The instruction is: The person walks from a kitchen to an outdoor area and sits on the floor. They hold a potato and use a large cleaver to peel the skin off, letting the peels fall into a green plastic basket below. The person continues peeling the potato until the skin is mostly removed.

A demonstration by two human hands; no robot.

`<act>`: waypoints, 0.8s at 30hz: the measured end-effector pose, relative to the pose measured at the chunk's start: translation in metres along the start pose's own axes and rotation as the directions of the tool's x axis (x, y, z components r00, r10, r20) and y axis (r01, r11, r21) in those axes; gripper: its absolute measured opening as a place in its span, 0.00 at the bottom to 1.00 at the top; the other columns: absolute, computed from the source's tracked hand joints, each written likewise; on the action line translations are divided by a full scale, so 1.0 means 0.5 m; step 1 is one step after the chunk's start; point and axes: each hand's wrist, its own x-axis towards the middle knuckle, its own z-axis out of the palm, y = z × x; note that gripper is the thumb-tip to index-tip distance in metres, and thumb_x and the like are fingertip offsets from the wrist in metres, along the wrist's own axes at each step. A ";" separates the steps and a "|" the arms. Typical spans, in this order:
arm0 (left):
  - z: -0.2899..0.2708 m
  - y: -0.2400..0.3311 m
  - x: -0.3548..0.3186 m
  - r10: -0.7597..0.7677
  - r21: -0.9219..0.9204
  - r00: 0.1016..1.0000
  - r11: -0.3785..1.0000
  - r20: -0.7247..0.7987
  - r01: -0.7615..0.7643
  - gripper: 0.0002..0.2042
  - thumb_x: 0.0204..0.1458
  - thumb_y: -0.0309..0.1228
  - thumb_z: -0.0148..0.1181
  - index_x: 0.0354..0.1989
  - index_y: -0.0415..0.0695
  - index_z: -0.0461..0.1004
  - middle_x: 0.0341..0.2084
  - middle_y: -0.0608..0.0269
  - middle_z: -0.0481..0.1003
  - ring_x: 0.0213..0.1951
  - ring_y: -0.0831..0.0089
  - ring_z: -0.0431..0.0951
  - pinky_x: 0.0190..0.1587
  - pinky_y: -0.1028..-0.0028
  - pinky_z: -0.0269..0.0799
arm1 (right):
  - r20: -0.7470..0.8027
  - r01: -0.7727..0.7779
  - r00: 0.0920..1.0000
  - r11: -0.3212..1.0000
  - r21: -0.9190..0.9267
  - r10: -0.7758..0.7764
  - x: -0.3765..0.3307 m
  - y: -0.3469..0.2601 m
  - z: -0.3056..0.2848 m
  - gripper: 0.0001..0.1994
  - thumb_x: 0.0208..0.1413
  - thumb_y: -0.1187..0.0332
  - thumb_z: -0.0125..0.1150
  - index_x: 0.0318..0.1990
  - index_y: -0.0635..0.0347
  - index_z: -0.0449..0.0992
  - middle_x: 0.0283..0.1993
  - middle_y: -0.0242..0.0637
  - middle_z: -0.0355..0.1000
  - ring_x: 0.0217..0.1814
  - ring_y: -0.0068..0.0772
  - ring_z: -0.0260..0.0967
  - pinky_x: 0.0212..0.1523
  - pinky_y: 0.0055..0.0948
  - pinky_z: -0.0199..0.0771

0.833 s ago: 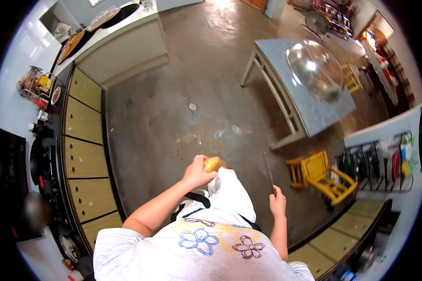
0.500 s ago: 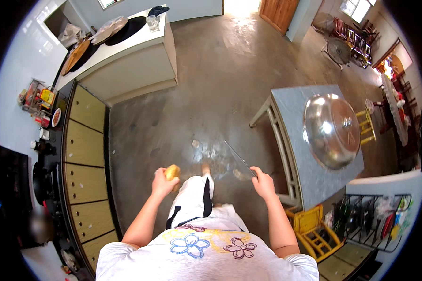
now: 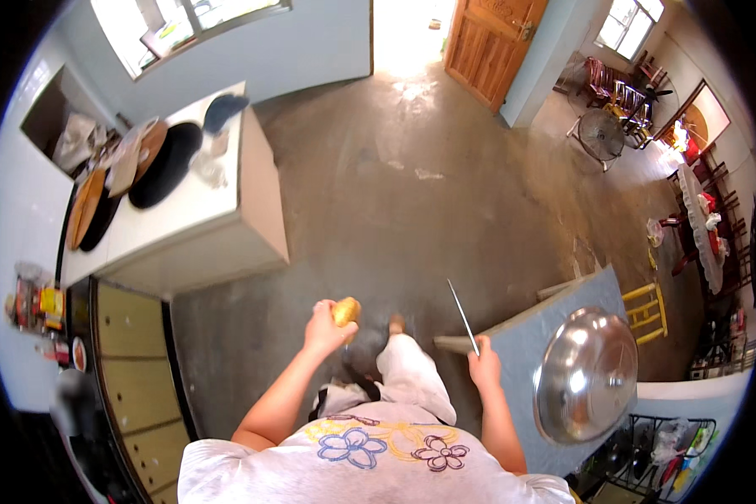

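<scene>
My left hand is closed round a yellow-brown potato, held out in front of my body over the floor. In my right hand is a knife, seen almost edge-on as a thin grey line that points up and away to the left. Its handle is mostly hidden inside my fist. The two hands are well apart, and the blade does not touch the potato. Below my right hand lies the near left side of a grey-topped table.
A shiny metal dome lid covers part of the table. A white counter with black round pans and wooden lids stands ahead left. Cabinets line the left. A yellow stool, a fan and an open wooden door are farther off.
I have stepped forward across the floor. The counter and the table have come nearer, and the window and door show more. Both hands keep their hold on the potato and the knife.
</scene>
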 end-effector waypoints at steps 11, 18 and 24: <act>-0.066 0.191 0.787 -0.162 0.115 0.986 0.979 -0.042 0.166 0.35 0.36 0.48 0.71 0.51 0.38 0.69 0.48 0.46 0.73 0.49 0.51 0.78 0.52 0.58 0.75 | 0.084 0.021 0.996 0.996 0.091 -0.028 0.848 -0.299 -0.065 0.21 0.54 0.67 0.57 0.56 0.54 0.69 0.28 0.48 0.76 0.33 0.52 0.76 0.38 0.47 0.73; -0.119 0.153 1.310 -0.310 -0.080 0.928 0.951 -0.206 0.300 0.32 0.38 0.46 0.70 0.48 0.37 0.70 0.46 0.45 0.75 0.49 0.50 0.78 0.53 0.58 0.74 | -0.020 0.295 0.955 0.946 0.131 -0.295 1.428 -0.666 -0.077 0.16 0.56 0.66 0.60 0.52 0.53 0.72 0.28 0.44 0.77 0.33 0.50 0.77 0.36 0.43 0.73; -0.180 0.383 1.789 -0.300 -0.054 0.944 0.954 -0.135 0.295 0.31 0.39 0.47 0.70 0.48 0.39 0.70 0.46 0.47 0.74 0.50 0.50 0.78 0.53 0.58 0.74 | -0.013 0.134 0.991 0.987 0.087 -0.133 1.807 -0.829 -0.130 0.15 0.55 0.67 0.61 0.51 0.52 0.73 0.30 0.45 0.79 0.33 0.49 0.78 0.37 0.42 0.74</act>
